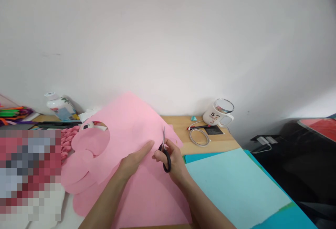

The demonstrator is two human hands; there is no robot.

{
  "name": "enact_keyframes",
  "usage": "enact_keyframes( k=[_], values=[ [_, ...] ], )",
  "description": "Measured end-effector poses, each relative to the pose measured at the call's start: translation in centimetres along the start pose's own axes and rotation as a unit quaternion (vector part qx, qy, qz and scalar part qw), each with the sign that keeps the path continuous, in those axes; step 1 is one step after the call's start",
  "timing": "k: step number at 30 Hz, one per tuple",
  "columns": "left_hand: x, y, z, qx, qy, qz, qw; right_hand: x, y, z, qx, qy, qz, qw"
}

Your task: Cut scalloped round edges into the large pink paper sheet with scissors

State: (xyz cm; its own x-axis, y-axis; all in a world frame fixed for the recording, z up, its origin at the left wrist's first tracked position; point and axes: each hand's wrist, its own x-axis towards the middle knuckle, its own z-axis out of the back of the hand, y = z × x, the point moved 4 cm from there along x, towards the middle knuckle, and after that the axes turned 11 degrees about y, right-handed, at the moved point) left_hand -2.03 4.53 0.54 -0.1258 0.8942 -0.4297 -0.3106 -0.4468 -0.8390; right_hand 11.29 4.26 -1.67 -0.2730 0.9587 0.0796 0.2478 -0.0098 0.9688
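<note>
A large pink paper sheet [131, 124] lies across the wooden desk [223, 143], its far part lifted, with a round hole cut out at its left. My left hand [136, 158] rests flat on the sheet, fingers stretched toward the scissors. My right hand [174, 160] grips black-handled scissors [165, 154], blades pointing up and away into the pink paper. Pink cut-out round pieces [86, 152] lie at the left of the sheet.
Light blue and teal paper sheets [236, 183] lie at the right. A white mug [219, 113], a coiled cable [199, 137] and a small black card stand at the back. A white bottle [59, 106] and coloured sticks [14, 113] sit far left. A dark chair [301, 152] stands right.
</note>
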Motion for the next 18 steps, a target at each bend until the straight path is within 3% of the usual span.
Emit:
enact_keyframes(
  k=[5,10,18],
  values=[
    [-0.22,-0.12,-0.23,-0.033,0.017,0.010,0.999,0.06,0.25,0.25,0.016,-0.003,0.001,1.000],
    [-0.27,0.21,-0.15,0.001,0.019,0.070,0.997,0.06,-0.03,0.34,0.017,0.005,0.012,1.000],
    [0.14,0.40,-0.09,-0.009,0.027,0.027,0.999,-0.14,0.65,0.22,-0.028,-0.011,-0.006,1.000]
  ],
)
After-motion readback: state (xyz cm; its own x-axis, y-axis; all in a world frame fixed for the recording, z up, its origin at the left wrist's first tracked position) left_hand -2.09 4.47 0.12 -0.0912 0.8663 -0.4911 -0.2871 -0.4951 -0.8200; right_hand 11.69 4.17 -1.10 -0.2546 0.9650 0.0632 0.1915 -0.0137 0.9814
